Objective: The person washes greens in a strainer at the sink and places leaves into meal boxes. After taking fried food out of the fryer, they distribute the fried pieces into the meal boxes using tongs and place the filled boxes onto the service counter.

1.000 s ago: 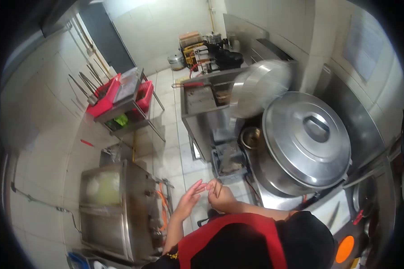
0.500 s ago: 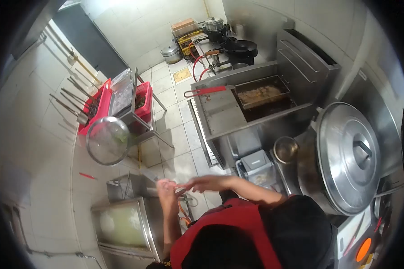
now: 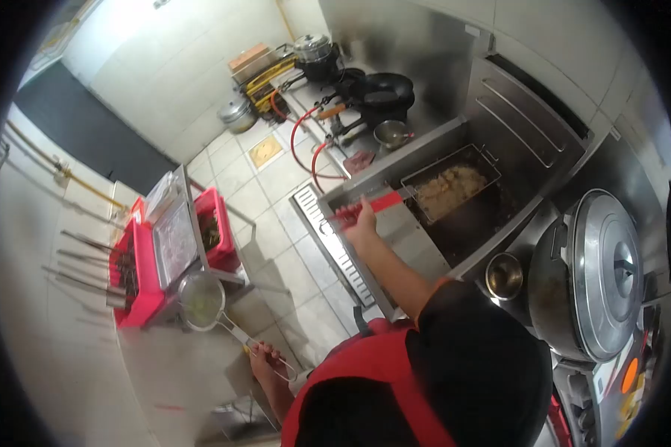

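Observation:
My left hand [image 3: 267, 360] is closed around the wire-looped handle of a round mesh strainer [image 3: 203, 301], which is held out at the lower left. Something green shows faintly in its mesh. Up at the fryer, my right hand [image 3: 361, 218] is wrapped around the red handle of a wire fry basket [image 3: 492, 156]. That basket sits in the dark oil of the deep fryer [image 3: 425, 249], with pale golden fried pieces [image 3: 451, 192] in it.
A large lidded pot [image 3: 608, 276] stands at the right, beside a small metal bowl [image 3: 504, 276]. Black woks [image 3: 384, 93] rest on burners with red hoses beyond the fryer. At left are a metal tray [image 3: 177, 238] and red bins [image 3: 220, 223].
My right hand has left my left hand and the strainer handle, reached forward and gripped the fry basket's red handle. The strainer has moved lower. The view has shifted.

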Tool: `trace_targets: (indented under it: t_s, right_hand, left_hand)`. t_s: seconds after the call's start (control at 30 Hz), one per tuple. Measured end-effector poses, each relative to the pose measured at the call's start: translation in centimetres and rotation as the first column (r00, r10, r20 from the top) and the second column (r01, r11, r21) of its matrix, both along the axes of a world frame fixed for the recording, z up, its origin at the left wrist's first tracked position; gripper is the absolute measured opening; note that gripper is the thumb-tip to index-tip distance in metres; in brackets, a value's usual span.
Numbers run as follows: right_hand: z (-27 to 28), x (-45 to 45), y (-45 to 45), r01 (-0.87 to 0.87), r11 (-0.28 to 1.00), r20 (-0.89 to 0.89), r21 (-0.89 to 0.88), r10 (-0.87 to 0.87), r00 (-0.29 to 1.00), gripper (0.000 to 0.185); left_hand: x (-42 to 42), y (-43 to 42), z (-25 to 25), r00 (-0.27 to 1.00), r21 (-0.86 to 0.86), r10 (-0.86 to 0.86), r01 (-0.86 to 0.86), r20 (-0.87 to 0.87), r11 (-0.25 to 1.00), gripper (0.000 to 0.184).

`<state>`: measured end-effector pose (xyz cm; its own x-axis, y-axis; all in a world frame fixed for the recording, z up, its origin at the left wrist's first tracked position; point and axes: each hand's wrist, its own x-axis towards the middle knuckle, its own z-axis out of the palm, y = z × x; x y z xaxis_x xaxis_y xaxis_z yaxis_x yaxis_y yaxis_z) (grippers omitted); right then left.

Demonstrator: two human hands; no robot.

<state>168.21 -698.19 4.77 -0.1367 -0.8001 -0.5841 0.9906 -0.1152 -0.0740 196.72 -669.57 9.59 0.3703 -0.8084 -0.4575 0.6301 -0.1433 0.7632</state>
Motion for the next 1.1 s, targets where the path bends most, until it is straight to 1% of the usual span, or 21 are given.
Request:
trace_targets:
  t_s: [0.1, 0.2, 0.23, 0.27, 0.3, 0.33, 0.4, 0.43, 0.47, 0.5, 0.57, 0.6, 0.63, 0.67, 0.73, 0.77, 0.83, 0.87, 0.97, 1.0, 1.1]
  right_hand:
    - [4.5, 0.5, 3.0, 0.013, 0.997, -0.056, 0.079, -0.009, 0.998, 0.023]
    - [6.5, -0.3, 5.9, 0.078, 0.995, -0.140, 0.063, -0.068, 0.988, 0.021]
    - [8.8, 0.3, 7.2, 0.090, 0.995, -0.202, 0.052, -0.077, 0.976, 0.020]
    - [9.5, 1.3, 8.3, 0.102, 0.993, -0.282, 0.066, -0.079, 0.956, 0.020]
    - [9.9, 2.5, 9.2, 0.118, 0.989, -0.353, 0.086, -0.081, 0.932, 0.020]
    - [10.2, 3.6, 9.5, 0.146, 0.986, -0.374, 0.079, -0.107, 0.921, 0.021]
    - [10.4, 6.7, 11.7, 0.182, 0.978, -0.416, 0.102, -0.125, 0.901, 0.021]
    - [10.6, 8.3, 12.7, 0.200, 0.975, -0.476, 0.095, -0.132, 0.870, 0.021]
    - [10.9, 10.0, 13.7, 0.214, 0.973, -0.537, 0.084, -0.137, 0.832, 0.021]
    - [11.0, 11.7, 14.5, 0.226, 0.971, -0.592, 0.076, -0.138, 0.794, 0.022]
    - [11.5, 14.4, 15.9, 0.230, 0.963, -0.615, 0.141, -0.097, 0.782, 0.022]
    - [11.4, 16.3, 17.1, 0.215, 0.959, -0.606, 0.184, -0.061, 0.793, 0.021]
    - [10.9, 17.9, 18.4, 0.207, 0.958, -0.608, 0.196, -0.047, 0.793, 0.022]
    - [9.9, 19.0, 19.7, 0.196, 0.959, -0.618, 0.205, -0.029, 0.786, 0.022]
    - [6.8, 20.7, 21.9, 0.178, 0.954, -0.663, 0.241, 0.027, 0.749, 0.023]
    - [5.2, 21.3, 22.4, 0.191, 0.932, -0.719, 0.307, 0.096, 0.688, 0.024]
    - [1.7, 22.7, 22.8, 0.231, 0.874, -0.805, 0.427, 0.252, 0.537, 0.026]
    - [-0.4, 23.2, 23.0, 0.242, 0.855, -0.791, 0.459, 0.269, 0.550, 0.020]
    - [-7.1, 24.9, 23.0, 0.322, 0.699, -0.728, 0.639, 0.414, 0.547, 0.020]
    - [-12.1, 25.0, 23.5, 0.363, 0.655, -0.727, 0.663, 0.448, 0.520, 0.022]
    - [-12.0, 24.4, 22.4, 0.418, 0.427, -0.589, 0.802, 0.683, 0.432, 0.023]
  left_hand:
    - [4.6, -6.0, -3.2, 0.968, -0.047, -0.247, 0.245, -0.050, 0.968, 0.006]
    - [7.8, -14.6, -6.1, 0.935, 0.057, -0.345, 0.350, -0.082, 0.935, 0.006]
    - [8.4, -18.1, -7.0, 0.904, 0.052, -0.415, 0.421, -0.102, 0.905, 0.006]
    - [9.2, -21.8, -7.4, 0.864, 0.048, -0.491, 0.499, -0.112, 0.866, 0.007]
    - [10.0, -25.4, -7.1, 0.816, 0.047, -0.567, 0.574, -0.117, 0.817, 0.007]
    - [9.6, -29.0, -6.0, 0.785, 0.046, -0.597, 0.610, -0.166, 0.791, 0.007]
    - [9.8, -35.4, -5.0, 0.640, -0.046, -0.763, 0.763, -0.089, 0.645, 0.005]
    - [8.8, -38.3, -4.7, 0.560, -0.105, -0.826, 0.820, -0.054, 0.563, 0.004]
    - [7.6, -40.1, -3.0, 0.560, -0.089, -0.828, 0.826, 0.012, 0.557, 0.005]
    - [6.7, -42.1, -1.6, 0.482, -0.099, -0.873, 0.875, 0.080, 0.474, 0.004]
    - [3.7, -46.5, -1.6, 0.451, -0.199, -0.887, 0.882, 0.097, 0.426, 0.004]
    - [2.1, -46.5, 0.4, 0.435, -0.227, -0.894, 0.886, 0.109, 0.404, 0.005]
    - [0.6, -46.1, 2.8, 0.426, -0.256, -0.896, 0.886, 0.124, 0.386, 0.005]
    - [0.1, -45.8, 4.1, 0.352, -0.256, -0.929, 0.914, 0.112, 0.315, 0.005]
    - [-0.4, -45.3, 4.2, 0.275, -0.291, -0.953, 0.929, 0.130, 0.228, 0.004]
    - [-0.7, -45.2, 4.4, 0.242, -0.312, -0.960, 0.931, 0.143, 0.188, 0.004]
    - [-0.5, -45.4, 2.8, 0.195, -0.297, -0.971, 0.943, 0.137, 0.147, 0.007]
    - [-0.1, -45.3, 2.8, 0.159, -0.291, -0.983, 0.949, 0.095, 0.125, 0.007]
    - [2.2, -45.1, 1.3, 0.075, -0.260, -0.997, 0.963, -0.001, 0.073, 0.006]
    - [2.9, -45.7, 0.7, 0.006, -0.279, -0.997, 0.960, -0.075, 0.026, 0.007]
    - [6.4, -46.4, -1.4, 0.080, -0.237, -0.990, 0.966, -0.116, 0.105, 0.007]
